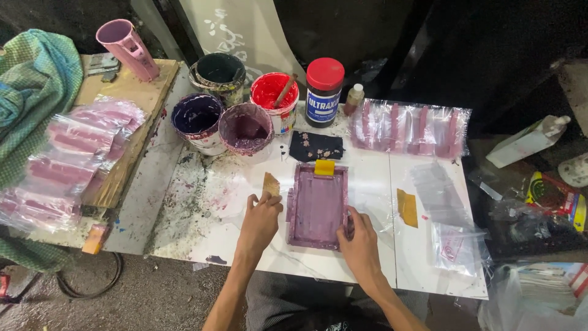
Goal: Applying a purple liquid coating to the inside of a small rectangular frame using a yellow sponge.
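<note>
A small purple-stained screen-printing frame [317,205] lies flat on the white table [373,184], with a yellow tab [324,167] at its far edge. My left hand [260,220] rests at the frame's left side and holds a small tan squeegee card [271,184] upright between its fingers. On the frame's lower right corner sits my right hand [360,240], fingers pressing the frame's edge. A clear plastic sheet lies under the frame.
Behind the frame stand paint tubs: dark purple [196,116], mauve [246,127], red with a stick [274,95], black [220,70], a red-lidded jar [324,92]. Printed plastic bags lie at back right [409,129] and left [73,153]. Blank bags [450,227] sit at right.
</note>
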